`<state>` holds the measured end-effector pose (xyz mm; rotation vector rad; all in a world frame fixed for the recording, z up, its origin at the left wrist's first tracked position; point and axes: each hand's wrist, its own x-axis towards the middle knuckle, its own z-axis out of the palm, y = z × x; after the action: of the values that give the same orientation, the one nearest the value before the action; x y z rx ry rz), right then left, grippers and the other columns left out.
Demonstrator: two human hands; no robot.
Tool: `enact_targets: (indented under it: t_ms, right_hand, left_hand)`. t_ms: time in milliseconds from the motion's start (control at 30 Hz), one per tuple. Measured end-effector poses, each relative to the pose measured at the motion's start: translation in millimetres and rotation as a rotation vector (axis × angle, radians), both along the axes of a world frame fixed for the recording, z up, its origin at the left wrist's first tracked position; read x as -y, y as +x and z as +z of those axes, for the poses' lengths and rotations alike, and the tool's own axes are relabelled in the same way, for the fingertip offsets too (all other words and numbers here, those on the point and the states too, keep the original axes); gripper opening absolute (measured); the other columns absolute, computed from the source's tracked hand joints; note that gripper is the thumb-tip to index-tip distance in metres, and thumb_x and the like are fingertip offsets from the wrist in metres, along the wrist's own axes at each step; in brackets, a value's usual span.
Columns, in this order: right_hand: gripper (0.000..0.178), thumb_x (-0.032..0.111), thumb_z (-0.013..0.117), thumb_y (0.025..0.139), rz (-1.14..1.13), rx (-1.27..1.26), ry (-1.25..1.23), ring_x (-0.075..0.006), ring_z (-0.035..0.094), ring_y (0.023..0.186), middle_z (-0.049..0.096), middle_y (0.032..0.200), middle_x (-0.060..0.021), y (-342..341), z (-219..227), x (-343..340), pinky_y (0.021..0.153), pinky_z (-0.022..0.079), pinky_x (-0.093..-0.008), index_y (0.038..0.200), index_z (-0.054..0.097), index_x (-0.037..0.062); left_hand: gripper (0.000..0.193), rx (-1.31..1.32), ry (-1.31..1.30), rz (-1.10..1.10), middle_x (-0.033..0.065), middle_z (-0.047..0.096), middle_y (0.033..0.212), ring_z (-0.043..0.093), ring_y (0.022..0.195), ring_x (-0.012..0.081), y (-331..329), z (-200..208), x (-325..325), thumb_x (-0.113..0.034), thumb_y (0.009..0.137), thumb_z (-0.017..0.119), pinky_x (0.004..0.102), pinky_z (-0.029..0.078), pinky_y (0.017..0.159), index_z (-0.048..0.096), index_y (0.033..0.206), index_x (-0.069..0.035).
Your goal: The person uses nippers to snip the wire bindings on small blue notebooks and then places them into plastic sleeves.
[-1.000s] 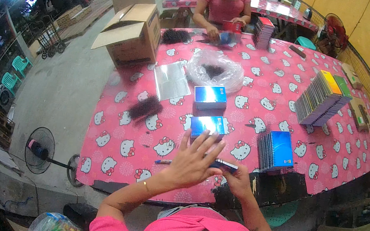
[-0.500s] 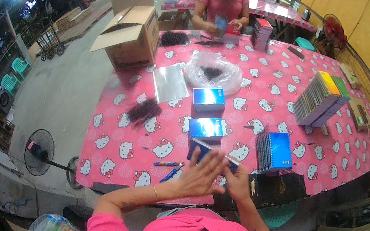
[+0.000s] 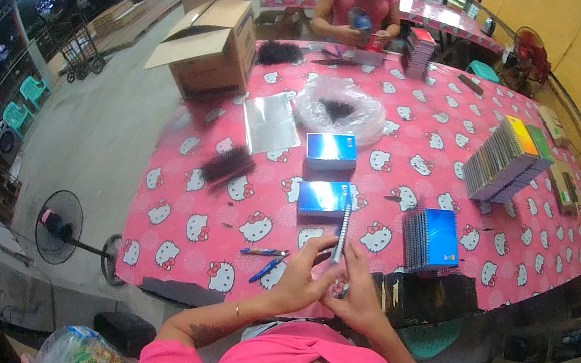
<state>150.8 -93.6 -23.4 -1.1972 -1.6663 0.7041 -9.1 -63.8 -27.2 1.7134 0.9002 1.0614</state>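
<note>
Between my two hands a spiral notebook (image 3: 343,231) stands on edge, its coil turned upward and its covers seen almost edge-on. My left hand (image 3: 309,272) grips it from the left, and my right hand (image 3: 359,285) closes on it from the right. Just beyond are two stacks of blue-covered notebooks, a nearer stack (image 3: 323,197) and a farther stack (image 3: 331,149). To the right, a leaning row of blue spiral notebooks (image 3: 432,239) shows its coils. Left of my hands lie blue-handled pliers (image 3: 267,267) and a pen-like tool (image 3: 261,252).
Black coils (image 3: 228,167), clear plastic sheets (image 3: 269,125) and a plastic bag (image 3: 340,109) lie on the pink table. An open carton (image 3: 208,50) stands far left, yellow-topped notebooks (image 3: 505,161) right. A co-worker (image 3: 358,11) holds things across the table. A fan (image 3: 60,225) stands left.
The notebook has turned from lying crosswise to standing on edge, coil pointing away from me. My left hand, flat across it before, now grips its side. The co-worker's hands have shifted.
</note>
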Motion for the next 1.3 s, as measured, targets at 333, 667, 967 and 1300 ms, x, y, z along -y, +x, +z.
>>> enact_targets:
  t_ms: [333,667,967,1300]
  right_hand:
    - [0.016,0.014,0.068,0.090,-0.054,0.256,0.082,-0.0327,0.067,0.083,0.069,0.091,-0.0124,8.8,-44.6,-34.8,0.069,0.052,-0.0418,0.105,0.071,0.0101]
    - [0.024,0.019,0.064,0.092,0.003,0.557,-0.013,-0.0354,0.068,0.081,0.071,0.093,-0.0157,-3.6,-79.4,-48.7,0.070,0.052,-0.0481,0.114,0.070,0.0105]
    - [0.028,0.019,0.063,0.093,-0.029,0.516,-0.036,-0.0346,0.069,0.084,0.072,0.097,-0.0152,-4.7,-83.8,-47.6,0.073,0.054,-0.0466,0.119,0.068,0.0106]
    - [0.023,0.017,0.071,0.087,-0.149,0.523,-0.014,-0.0356,0.068,0.081,0.068,0.096,-0.0122,-8.8,-85.1,-51.7,0.070,0.054,-0.0459,0.109,0.069,0.0111]
  left_hand:
    - [0.029,0.060,-0.092,0.107,0.0108,0.068,0.109,0.065,0.101,0.0187,-11.2,-99.6,-30.0,-0.010,0.097,0.061,0.0303,0.050,0.089,0.063,0.125,-0.002]
    - [0.024,0.078,-0.315,0.056,0.0075,0.071,0.111,0.065,0.098,0.0111,-28.3,-132.7,-44.9,-0.005,0.097,0.063,0.0273,0.053,0.086,0.065,0.119,0.002]
    - [0.041,-0.937,0.429,0.335,0.0158,0.063,0.109,0.056,0.110,0.0371,-85.0,-110.8,-8.8,-0.023,0.089,0.068,0.0512,0.043,0.097,0.062,0.127,-0.008]
    - [0.034,-0.040,-0.595,0.293,0.0115,0.066,0.103,0.066,0.086,0.0222,-78.1,-127.7,-7.0,-0.026,0.102,0.055,0.0383,0.054,0.078,0.060,0.126,-0.003]
